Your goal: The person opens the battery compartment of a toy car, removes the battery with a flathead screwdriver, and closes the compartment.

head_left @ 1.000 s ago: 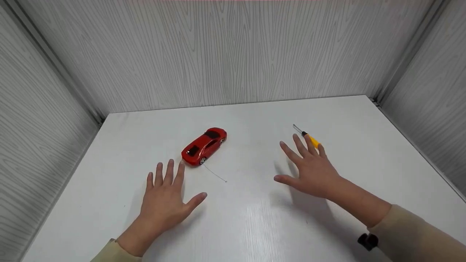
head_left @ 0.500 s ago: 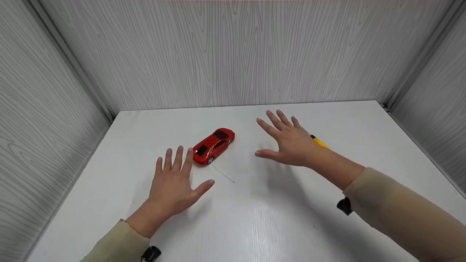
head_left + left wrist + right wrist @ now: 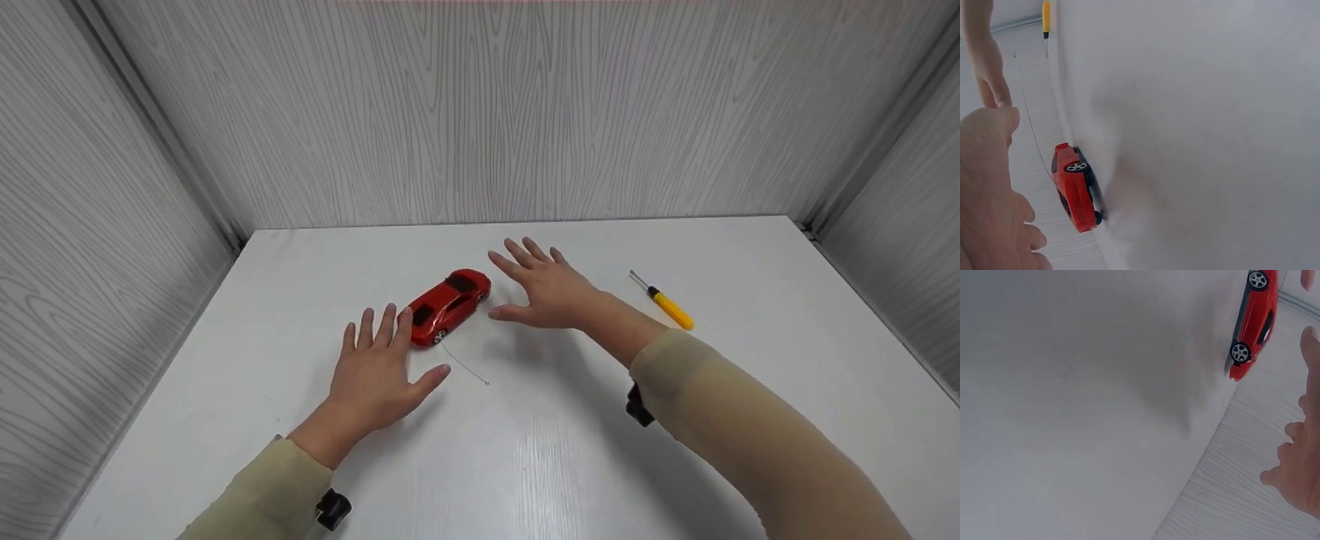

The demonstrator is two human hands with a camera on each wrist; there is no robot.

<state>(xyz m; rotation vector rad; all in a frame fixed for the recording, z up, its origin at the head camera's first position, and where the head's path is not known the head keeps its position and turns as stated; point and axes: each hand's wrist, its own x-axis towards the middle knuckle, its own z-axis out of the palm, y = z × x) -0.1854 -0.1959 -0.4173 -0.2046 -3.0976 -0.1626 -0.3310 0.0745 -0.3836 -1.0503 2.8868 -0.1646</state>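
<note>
A red toy car (image 3: pixel 450 304) with a thin wire antenna (image 3: pixel 466 364) at its near end stands on the white table. My left hand (image 3: pixel 373 379) hovers at its rear left, fingers spread; the index fingertip overlaps the car's back end in the head view. On the car's other side, my right hand (image 3: pixel 551 289) is held above the table with fingers straight and apart, holding nothing. The left wrist view shows the car (image 3: pixel 1075 188) apart from the hand, and the right wrist view likewise shows a gap to the car (image 3: pixel 1255 323).
A screwdriver (image 3: pixel 670 306) with a yellow handle lies to the right, beyond my right forearm. Grey wood-grain panels (image 3: pixel 480 112) wall the white table (image 3: pixel 525 465) at the back and both sides.
My right hand has moved left from above the screwdriver toward the car, uncovering the screwdriver. My left hand has come slightly forward and right. The head view has shifted a little.
</note>
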